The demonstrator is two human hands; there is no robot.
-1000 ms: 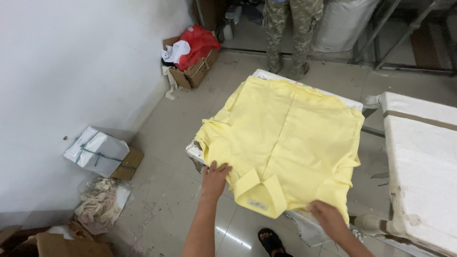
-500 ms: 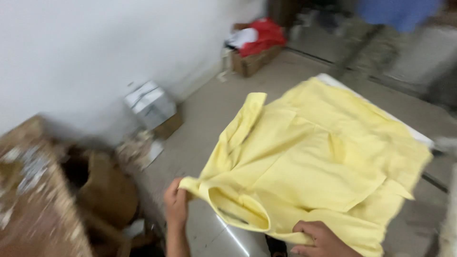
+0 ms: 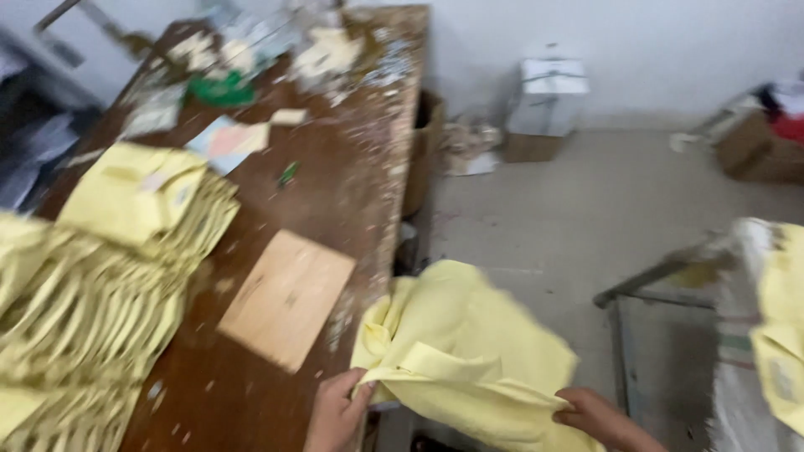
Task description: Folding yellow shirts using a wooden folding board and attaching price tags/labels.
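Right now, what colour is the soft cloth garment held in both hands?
Pale yellow, plain. The cloth garment shows best in the head view, held by the left hand and right hand.

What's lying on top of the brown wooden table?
On the table lie stacks of folded yellow shirts, a flat cardboard sheet, a green marker, papers and blurred clutter at the far end. The tabletop beneath the stacks is hidden.

Even, soft indoor light, moderately bright; no hard shadows, no glare. Heavy motion blur throughout: the yellow garment (image 3: 469, 360) and the far end of the worktable (image 3: 335, 151) are smeared.
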